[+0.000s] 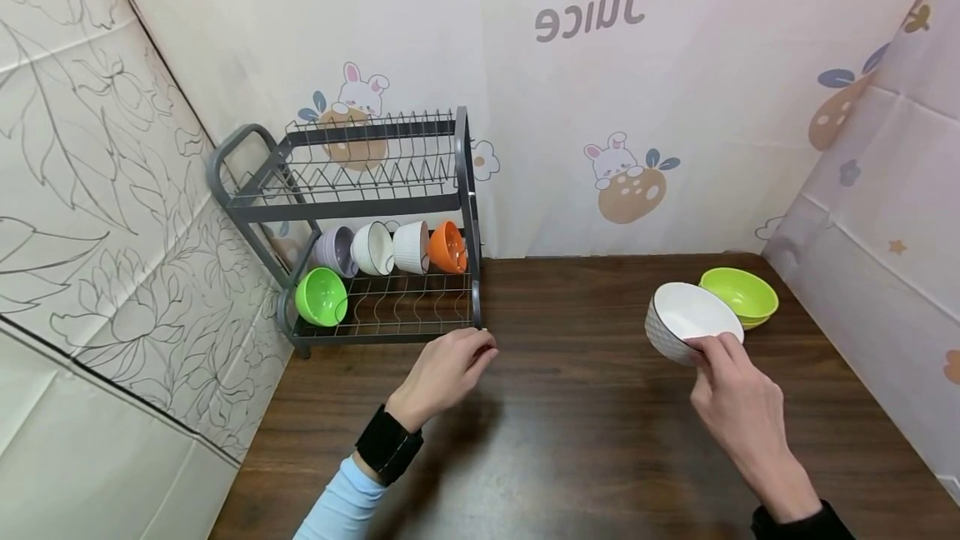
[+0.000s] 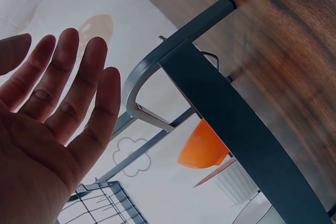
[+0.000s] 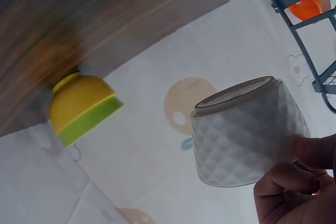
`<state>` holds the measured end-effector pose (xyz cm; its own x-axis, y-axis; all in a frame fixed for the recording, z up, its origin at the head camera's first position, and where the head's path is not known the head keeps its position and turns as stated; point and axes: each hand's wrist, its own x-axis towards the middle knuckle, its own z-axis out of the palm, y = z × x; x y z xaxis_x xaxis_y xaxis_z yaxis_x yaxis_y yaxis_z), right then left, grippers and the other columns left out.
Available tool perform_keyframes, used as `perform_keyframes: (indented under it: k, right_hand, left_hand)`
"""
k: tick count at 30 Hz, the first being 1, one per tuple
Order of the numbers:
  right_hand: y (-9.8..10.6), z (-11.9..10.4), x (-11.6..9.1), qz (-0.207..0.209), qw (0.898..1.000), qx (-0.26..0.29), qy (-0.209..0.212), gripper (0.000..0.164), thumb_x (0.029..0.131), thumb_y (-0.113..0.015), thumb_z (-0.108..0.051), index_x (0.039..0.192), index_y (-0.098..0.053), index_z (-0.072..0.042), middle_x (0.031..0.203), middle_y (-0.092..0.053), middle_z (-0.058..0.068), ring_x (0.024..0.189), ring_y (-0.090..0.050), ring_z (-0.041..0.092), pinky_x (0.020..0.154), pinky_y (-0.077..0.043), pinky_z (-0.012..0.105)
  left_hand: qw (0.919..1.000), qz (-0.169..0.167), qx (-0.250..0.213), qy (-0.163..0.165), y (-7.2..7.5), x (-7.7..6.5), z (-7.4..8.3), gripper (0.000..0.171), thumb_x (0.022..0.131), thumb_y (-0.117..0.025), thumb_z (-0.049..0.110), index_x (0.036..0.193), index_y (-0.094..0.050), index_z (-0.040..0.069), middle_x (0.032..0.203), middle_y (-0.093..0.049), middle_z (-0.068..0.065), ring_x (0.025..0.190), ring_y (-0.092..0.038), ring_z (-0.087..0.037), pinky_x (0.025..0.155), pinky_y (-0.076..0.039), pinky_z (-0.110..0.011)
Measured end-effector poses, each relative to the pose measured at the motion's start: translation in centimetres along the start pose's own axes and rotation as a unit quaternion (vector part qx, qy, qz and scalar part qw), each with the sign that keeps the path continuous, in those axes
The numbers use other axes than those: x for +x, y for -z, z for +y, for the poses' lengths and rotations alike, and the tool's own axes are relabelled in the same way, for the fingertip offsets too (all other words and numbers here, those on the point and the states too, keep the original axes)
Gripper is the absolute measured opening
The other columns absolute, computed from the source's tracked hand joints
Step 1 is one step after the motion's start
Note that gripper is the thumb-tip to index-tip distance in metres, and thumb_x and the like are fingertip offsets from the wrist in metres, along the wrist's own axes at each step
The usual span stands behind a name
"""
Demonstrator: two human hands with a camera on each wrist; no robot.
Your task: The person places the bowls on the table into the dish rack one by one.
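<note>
My right hand (image 1: 738, 407) pinches the rim of a white bowl (image 1: 663, 336) between thumb and fingers, lifted over the right side of the table. In the right wrist view, the bowl shows a diamond-textured outside (image 3: 241, 140). Behind it stands a green bowl (image 1: 738, 290); its lower part looks yellow in the right wrist view. My left hand (image 1: 446, 369) hovers by the front right corner of a grey dish rack (image 1: 390, 338). Its fingers (image 2: 65, 108) are spread and loosely bent, with nothing in them.
The rack's lower tier bears a purple bowl (image 1: 333, 250), a white bowl (image 1: 371, 248), a ribbed white bowl (image 1: 410, 247) and an orange bowl (image 1: 447, 247), with a bright green bowl (image 1: 320, 297) in front. Printed sheets (image 1: 540, 148) line the table's back and sides.
</note>
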<state>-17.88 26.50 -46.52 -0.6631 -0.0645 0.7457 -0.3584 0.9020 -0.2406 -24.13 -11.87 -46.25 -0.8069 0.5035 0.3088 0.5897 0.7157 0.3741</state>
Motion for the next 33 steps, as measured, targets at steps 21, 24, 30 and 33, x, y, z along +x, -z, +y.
perform_keyframes:
  k: [21,24,30,33]
  right_hand:
    - [-1.5,-3.4,1.8,0.005,0.997,0.052,0.056,0.024,0.084,-0.069,0.012,0.103,-0.070,-0.004,0.089,-0.058,0.005,0.051,-0.043,0.012,0.037,-0.033,0.029]
    - [-1.7,-3.8,1.9,0.007,0.996,0.059,0.063,0.023,0.086,-0.067,0.010,0.103,-0.070,-0.004,0.089,-0.058,0.005,0.050,-0.043,0.012,0.037,-0.034,0.030]
    - [-2.0,-4.6,2.3,0.008,0.995,0.070,0.072,0.023,0.087,-0.067,0.009,0.104,-0.070,-0.005,0.089,-0.059,0.005,0.050,-0.041,0.011,0.037,-0.034,0.029]
    - [-2.1,-5.2,2.5,0.002,0.994,0.073,0.076,0.022,0.087,-0.067,0.009,0.104,-0.070,-0.005,0.089,-0.058,0.004,0.051,-0.040,0.010,0.038,-0.034,0.028]
  left_hand:
    - [0.9998,0.015,0.001,-0.015,0.2,0.5,0.7,0.009,0.106,-0.067,0.025,0.106,-0.074,0.019,0.093,-0.067,0.010,0.077,-0.057,-0.006,0.067,-0.051,-0.024]
    - [0.9998,0.013,-0.001,-0.015,0.2,0.5,0.7,0.009,0.106,-0.067,0.024,0.106,-0.074,0.019,0.093,-0.066,0.010,0.077,-0.057,-0.006,0.067,-0.051,-0.024]
    - [0.9996,0.018,0.003,-0.020,0.1,0.5,0.8,0.008,0.106,-0.067,0.024,0.106,-0.074,0.019,0.092,-0.066,0.010,0.077,-0.057,-0.006,0.066,-0.051,-0.024]
    - [0.9995,0.020,0.001,-0.023,0.1,0.5,0.9,0.009,0.106,-0.067,0.023,0.106,-0.074,0.018,0.092,-0.066,0.010,0.076,-0.056,-0.006,0.065,-0.050,-0.023]
